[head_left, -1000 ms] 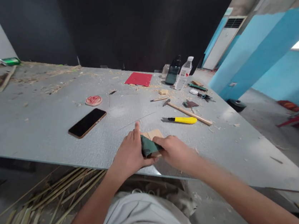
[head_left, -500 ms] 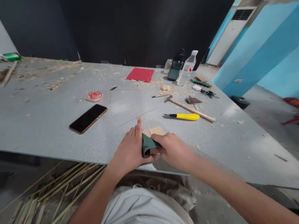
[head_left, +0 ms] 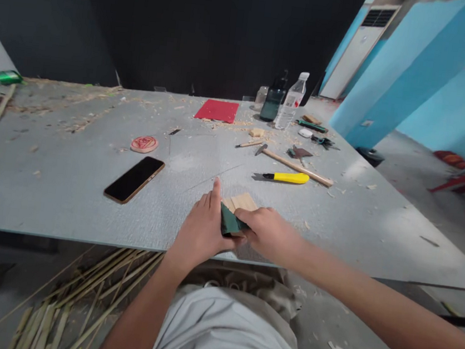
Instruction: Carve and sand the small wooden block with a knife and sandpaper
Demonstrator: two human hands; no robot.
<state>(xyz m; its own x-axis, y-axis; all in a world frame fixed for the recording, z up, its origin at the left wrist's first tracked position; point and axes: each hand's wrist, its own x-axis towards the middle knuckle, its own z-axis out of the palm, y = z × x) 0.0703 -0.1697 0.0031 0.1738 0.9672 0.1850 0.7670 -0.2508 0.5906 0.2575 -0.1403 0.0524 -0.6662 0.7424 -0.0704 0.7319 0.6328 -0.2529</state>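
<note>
Near the front edge of the table, my left hand [head_left: 204,224] steadies a pale wooden block [head_left: 241,201] from its left side, thumb along the near side and index finger pointing forward. A folded piece of dark green sandpaper [head_left: 229,222] lies over the block's near part. My right hand [head_left: 268,230] pinches that sandpaper from the right and presses it against the wood. The block's underside and the right fingertips are hidden. Beyond my hands lies a yellow-handled knife [head_left: 291,178].
A phone [head_left: 134,180] and a round wooden disc with red marks [head_left: 144,144] lie to the left. Farther back are a hammer [head_left: 300,168], a pencil-like stick [head_left: 249,144], a red sheet [head_left: 217,111], a dark pump bottle [head_left: 272,102] and a water bottle [head_left: 292,103]. Wood shavings are scattered about.
The sandpaper's near end, curled open before, now looks flatter over the block. Both hands keep their hold, and the view has shifted slightly.
</note>
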